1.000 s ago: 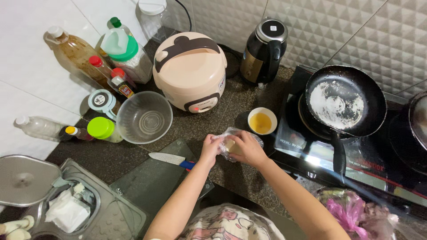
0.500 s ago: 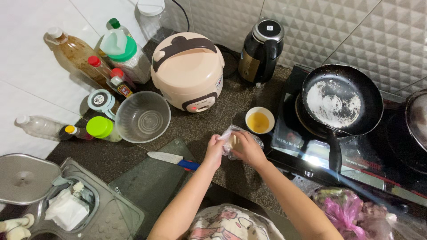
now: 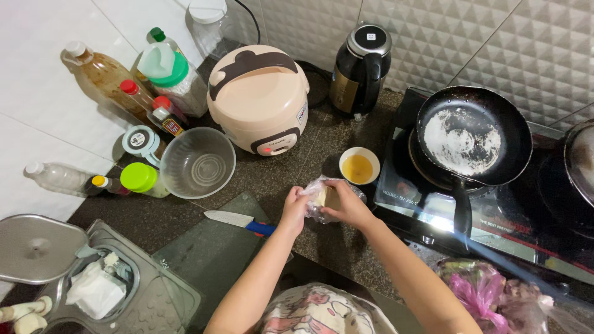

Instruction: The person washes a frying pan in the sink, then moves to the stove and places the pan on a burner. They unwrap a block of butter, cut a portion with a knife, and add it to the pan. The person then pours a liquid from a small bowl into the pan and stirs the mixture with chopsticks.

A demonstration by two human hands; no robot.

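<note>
Both hands meet over the dark counter, holding a small clear plastic bag with something pale yellow inside. My left hand grips the bag's left side and my right hand pinches its right side. Just behind the bag stands a small white bowl of yellow liquid. A knife with a white blade and blue handle lies on a grey cutting board, left of my left hand.
A beige rice cooker, a black kettle and a clear bowl stand behind. Bottles crowd the left wall. A black pan sits on the cooktop at right. Pink bags lie front right, a sink front left.
My hands stay together on the bag, working it slightly; the view has shifted a little. Nothing else has moved.
</note>
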